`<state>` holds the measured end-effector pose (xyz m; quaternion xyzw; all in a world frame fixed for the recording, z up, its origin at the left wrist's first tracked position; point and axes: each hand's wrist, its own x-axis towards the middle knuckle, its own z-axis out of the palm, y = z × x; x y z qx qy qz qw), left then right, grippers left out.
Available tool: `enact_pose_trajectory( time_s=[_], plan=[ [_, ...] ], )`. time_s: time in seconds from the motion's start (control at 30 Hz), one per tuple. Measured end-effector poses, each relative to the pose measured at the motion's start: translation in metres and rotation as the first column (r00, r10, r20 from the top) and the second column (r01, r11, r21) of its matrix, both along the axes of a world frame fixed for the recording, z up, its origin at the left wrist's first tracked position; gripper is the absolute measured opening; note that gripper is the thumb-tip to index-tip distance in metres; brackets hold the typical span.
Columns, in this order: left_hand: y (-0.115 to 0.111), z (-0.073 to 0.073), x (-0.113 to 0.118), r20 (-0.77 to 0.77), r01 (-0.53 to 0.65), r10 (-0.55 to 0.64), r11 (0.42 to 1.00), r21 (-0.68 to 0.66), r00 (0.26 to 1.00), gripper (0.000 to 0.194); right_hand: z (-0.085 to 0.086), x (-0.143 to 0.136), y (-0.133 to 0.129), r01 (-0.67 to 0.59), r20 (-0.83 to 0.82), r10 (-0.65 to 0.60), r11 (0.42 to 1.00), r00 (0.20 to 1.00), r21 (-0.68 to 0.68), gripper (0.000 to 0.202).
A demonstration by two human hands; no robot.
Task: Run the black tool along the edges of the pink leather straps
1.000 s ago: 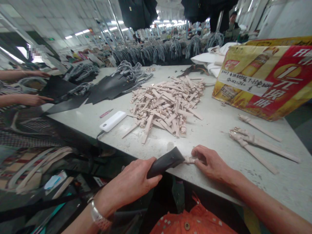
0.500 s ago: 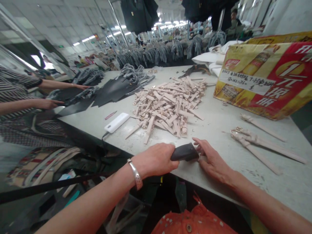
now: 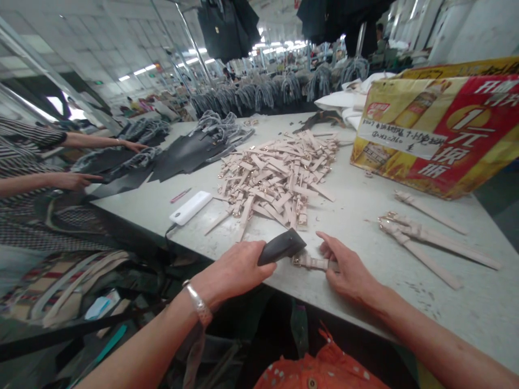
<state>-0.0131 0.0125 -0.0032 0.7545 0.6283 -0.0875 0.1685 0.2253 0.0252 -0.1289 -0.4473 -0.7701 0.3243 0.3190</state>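
My left hand [image 3: 239, 268] is closed around a black leather piece [image 3: 283, 246], whose wide end points up and to the right above the table. Just right of it, a beige strap with a gold buckle [image 3: 312, 262] lies near the table's front edge. Its right end is between the thumb and fingers of my right hand [image 3: 344, 265]. Beyond both hands is a large heap of beige buckled straps [image 3: 275, 175]. Several more beige straps [image 3: 421, 235] lie on the right part of the table.
A yellow and red carton [image 3: 436, 129] stands at the right rear. On the left are a white device [image 3: 191, 207], a red pen [image 3: 180, 195] and flat black pieces [image 3: 182, 154]. A person's hands [image 3: 73, 180] touch black pieces at the far left.
My left hand and the black piece have moved left, away from my right hand, and the piece now tilts upward. The buckled strap at my right hand has come into view.
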Motion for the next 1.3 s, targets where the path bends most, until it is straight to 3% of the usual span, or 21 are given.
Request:
enact_pose_trajectory(
  time_s=[0.1, 0.2, 0.43, 0.6, 0.83, 1.13, 1.3],
  plan=[
    [-0.014, 0.005, -0.004, 0.042, 0.013, -0.012, 1.000, -0.024, 0.999, 0.034, -0.001, 0.000, -0.002, 0.017, -0.011, -0.017, 1.000, 1.000, -0.011, 0.083],
    [-0.022, 0.005, 0.007, 0.042, 0.069, -0.067, 0.997, -0.045, 0.997, 0.031, -0.001, 0.000, -0.002, 0.039, -0.030, -0.040, 0.999, 0.999, -0.013, 0.085],
    [-0.004, -0.004, 0.034, 0.004, 0.074, -0.074, 0.997, 0.013, 0.997, 0.028, 0.000, 0.000, 0.000, 0.082, -0.069, -0.082, 0.997, 0.994, -0.003, 0.082],
    [0.000, -0.006, 0.022, 0.022, -0.005, 0.004, 0.998, 0.060, 1.000, 0.029, -0.003, 0.000, 0.002, 0.089, -0.068, -0.090, 0.996, 0.994, -0.009, 0.082],
    [-0.026, -0.013, -0.011, 0.090, -0.046, 0.047, 0.999, -0.017, 0.995, 0.031, 0.001, 0.001, 0.001, 0.069, -0.013, -0.069, 0.997, 0.998, 0.040, 0.063],
    [-0.004, -0.019, 0.008, 0.169, -0.074, 0.075, 0.997, -0.009, 0.983, 0.028, 0.008, -0.002, 0.001, 0.068, 0.031, -0.070, 0.997, 0.997, 0.044, 0.053],
    [-0.007, -0.022, 0.009, 0.215, -0.091, 0.086, 0.996, 0.015, 0.973, 0.029, 0.012, -0.004, -0.002, 0.053, 0.069, -0.058, 0.997, 0.996, 0.063, 0.048]
  ],
)
